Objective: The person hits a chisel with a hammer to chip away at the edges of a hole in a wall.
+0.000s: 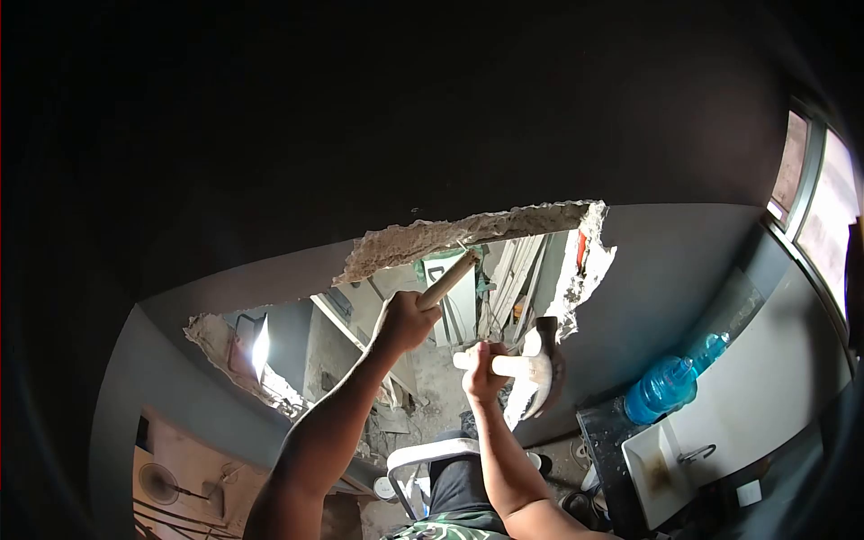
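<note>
My left hand (409,321) is wrapped round a thick pale rod-like tool (447,282), raised so that its tip is close to the broken edge of the wall opening (477,227). Lower and to the right, my right hand (484,371) grips the light handle of a hammer (538,367). The hammer's head points up and has a dark face and a curved lower end. It is apart from the rod. Whether the rod's tip touches the wall is too small to tell.
Rough broken edges surround the opening, with boards (517,283) and rubble beyond. A white stool or chair frame (432,452) stands below me. At the right are blue water bottles (661,389), a sink (657,472) and a window. A fan (159,483) is at lower left.
</note>
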A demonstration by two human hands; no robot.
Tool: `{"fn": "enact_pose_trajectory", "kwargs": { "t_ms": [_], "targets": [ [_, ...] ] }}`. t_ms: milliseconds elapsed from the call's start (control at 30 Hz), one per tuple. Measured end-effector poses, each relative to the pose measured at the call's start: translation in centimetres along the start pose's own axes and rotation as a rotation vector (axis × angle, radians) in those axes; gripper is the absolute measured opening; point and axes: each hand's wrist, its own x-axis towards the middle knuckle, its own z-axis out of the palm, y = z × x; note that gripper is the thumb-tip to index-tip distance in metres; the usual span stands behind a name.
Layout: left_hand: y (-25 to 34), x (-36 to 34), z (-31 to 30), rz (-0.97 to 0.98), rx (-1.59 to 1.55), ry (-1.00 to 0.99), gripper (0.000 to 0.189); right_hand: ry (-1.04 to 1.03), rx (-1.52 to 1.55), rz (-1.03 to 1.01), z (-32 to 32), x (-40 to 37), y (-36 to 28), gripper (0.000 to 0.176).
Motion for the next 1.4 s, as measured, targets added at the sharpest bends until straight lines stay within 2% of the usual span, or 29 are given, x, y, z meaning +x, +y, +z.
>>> {"fn": "enact_pose_trajectory", "kwargs": {
  "t_ms": [33, 67, 100, 167, 200, 233, 267, 300, 333, 367, 433, 500, 567, 600, 633, 700, 733, 767, 833, 900, 1000, 1033, 1100, 1133, 1167, 1233, 1300, 1367, 1400],
  "targets": [
    [0.1, -0.1, 0.1, 0.002, -0.026, -0.01, 0.032, 0.001, -0.007, 0.044, 0.3, -0.1, 0.4, 0.012],
    [0.3, -0.1, 0.2, 0.005, -0.032, -0.007, 0.032, -0.315, -0.574, 0.139, -0.9, 1.1, 0.0, 0.02],
    [0.4, -0.1, 0.1, -0.024, -0.052, -0.014, 0.032, -0.163, -0.405, 0.097, -0.2, 1.2, 0.5, 0.032],
    [0.2, -0.3, 0.4, -0.038, -0.076, 0.022, 0.032, -0.159, -0.507, -0.024, 0.0, 1.5, -3.9, 0.035],
    [0.7, 0.1, 0.1, -0.073, -0.074, 0.007, 0.032, -0.058, -0.497, -0.039, 0.3, 1.0, -4.6, 0.033],
    [0.7, -0.3, 0.1, -0.121, -0.069, -0.024, 0.032, -0.078, -0.313, 0.015, 0.6, 1.0, -5.2, 0.03],
    [0.0, 0.0, 0.6, -0.047, -0.021, 0.006, 0.033, -0.046, -0.125, -0.008, 1.3, 0.7, -5.5, 0.029],
    [-0.3, 0.1, 0.7, -0.052, -0.027, 0.013, 0.033, -0.014, 0.063, -0.032, 2.0, 0.4, -5.9, 0.028],
    [0.3, -0.1, 0.6, -0.094, -0.065, -0.023, 0.033, 0.08, -0.094, -0.073, 2.7, 0.7, -5.3, 0.031],
    [0.8, -0.2, 0.5, -0.137, -0.106, -0.061, 0.034, -0.162, -0.484, 0.062, 1.3, 1.2, -5.8, 0.037],
    [0.9, -0.9, 1.0, -0.127, -0.123, -0.07, 0.034, -0.15, -0.61, 0.169, 0.9, 2.3, -6.5, 0.038],
    [0.3, 0.0, 1.5, -0.104, -0.091, -0.007, 0.034, -0.126, -0.514, 0.139, -0.9, 2.5, -5.1, 0.036],
    [0.4, 0.2, 1.2, -0.139, -0.116, -0.036, 0.035, -0.083, -0.044, 0.127, 0.7, 1.2, -7.4, 0.026],
    [0.2, 0.3, 1.1, -0.114, -0.068, -0.016, 0.035, -0.038, 0.159, 0.037, 1.5, 0.9, -7.2, 0.021],
    [-0.1, 0.1, 1.1, -0.092, -0.02, -0.003, 0.035, -0.041, 0.149, -0.052, 1.2, 0.8, -5.9, 0.016],
    [-0.1, 0.4, 0.8, -0.094, -0.044, -0.027, 0.035, 0.019, -0.045, 0.063, 1.6, 0.5, -3.4, 0.016],
    [-0.1, 0.3, 0.9, -0.09, -0.068, -0.055, 0.035, -0.297, -0.467, 0.16, 0.8, 1.7, -3.6, 0.022],
    [-0.5, 0.3, 1.3, -0.09, -0.07, -0.059, 0.035, -0.147, -0.183, 0.405, 1.4, 1.6, -3.1, 0.037],
    [-1.5, 1.0, 1.7, -0.049, 0.018, -0.006, 0.036, -0.168, -0.387, 0.255, -0.2, 2.4, -4.0, 0.036],
    [-0.4, 0.3, 0.9, -0.106, 0.017, -0.047, 0.038, -0.134, -0.29, 0.222, 0.4, 1.7, -7.2, 0.035],
    [-1.3, 0.6, 1.2, -0.056, 0.016, -0.002, 0.038, -0.038, 0.042, -0.011, 1.1, 0.7, -7.7, 0.017],
    [-1.1, 0.6, 1.2, -0.064, 0.007, 0.001, 0.038, -0.092, 0.137, -0.173, 1.3, 1.1, -7.2, 0.016],
    [-0.6, 0.3, 1.3, -0.078, -0.007, 0.003, 0.038, -0.065, -0.026, -0.27, 0.8, 1.6, -2.8, 0.016],
    [-0.3, 0.3, 1.3, -0.077, -0.007, -0.019, 0.039, -0.059, -0.132, -0.044, 0.2, 1.4, -0.6, 0.02],
    [0.5, 0.1, 0.9, -0.075, -0.007, -0.043, 0.04, -0.26, -0.453, 0.314, 1.3, 2.3, -4.5, 0.03],
    [0.8, -0.1, 0.9, -0.133, -0.052, -0.118, 0.043, -0.189, -0.519, 0.153, -1.1, 3.2, -3.3, 0.041],
    [-0.5, 0.7, 1.8, -0.059, 0.004, -0.014, 0.036, -0.05, -0.082, 0.285, -0.1, 2.5, -6.7, 0.031],
    [0.5, 0.3, 1.3, -0.058, 0.022, -0.012, 0.037, 0.013, 0.219, 0.174, 1.0, 1.9, -7.6, 0.025],
    [1.3, 0.0, 0.9, -0.092, -0.011, -0.043, 0.039, 0.017, 0.264, 0.116, 1.7, 1.6, -7.6, 0.023]
  ]
}}
